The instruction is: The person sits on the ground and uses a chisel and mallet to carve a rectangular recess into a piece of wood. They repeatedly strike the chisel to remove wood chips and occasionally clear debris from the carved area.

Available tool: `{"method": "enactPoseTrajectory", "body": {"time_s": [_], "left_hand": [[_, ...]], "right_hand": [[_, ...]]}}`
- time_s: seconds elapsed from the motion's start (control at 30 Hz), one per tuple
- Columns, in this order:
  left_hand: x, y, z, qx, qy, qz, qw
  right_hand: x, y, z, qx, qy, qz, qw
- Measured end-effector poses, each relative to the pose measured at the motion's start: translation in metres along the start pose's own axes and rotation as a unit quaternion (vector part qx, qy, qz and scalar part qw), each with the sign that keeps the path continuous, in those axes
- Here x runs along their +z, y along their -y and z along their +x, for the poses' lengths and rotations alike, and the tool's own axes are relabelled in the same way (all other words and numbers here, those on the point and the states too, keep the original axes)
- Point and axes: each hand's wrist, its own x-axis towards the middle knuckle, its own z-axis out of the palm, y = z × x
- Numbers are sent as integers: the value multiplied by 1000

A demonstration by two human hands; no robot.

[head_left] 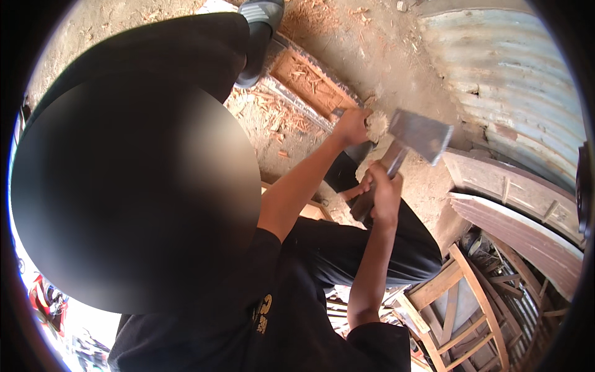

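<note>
My left hand [352, 127] is closed round what looks like a chisel; its pale, frayed wooden end [377, 126] sticks out beside the fingers. A dark metal part [338, 112] shows on the other side, at the near end of a long timber piece [318, 118]. The timber has a rectangular hollow [310, 84] with curled shavings in it. My right hand [387, 191] is closed on the handle of a hatchet. The broad, slightly blurred metal head [420, 133] is raised to the right of my left hand, apart from the chisel's end.
Wood chips [279, 118] litter the dirt ground round the timber. One sandalled foot [263, 15] stands at its far end. Corrugated metal sheet [511, 80], leaning wooden panels [514, 186] and a wooden frame [462, 297] line the right side. A large dark blurred disc hides much of the left.
</note>
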Motion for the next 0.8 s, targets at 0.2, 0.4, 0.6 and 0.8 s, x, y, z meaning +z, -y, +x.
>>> {"method": "enactPoseTrajectory", "body": {"time_s": [0.2, 0.4, 0.6, 0.8], "left_hand": [[-5, 1, -3, 0, -7, 10, 1000], [-7, -8, -3, -22, 13, -2, 1000], [8, 15, 4, 27, -33, 41, 998], [3, -6, 0, -20, 14, -73, 997]], "right_hand": [[-36, 86, -43, -209, -77, 83, 971], [-54, 80, -23, -447, 20, 133, 884], [-2, -37, 11, 10, 6, -20, 1000], [-16, 38, -14, -81, -77, 31, 993]]}}
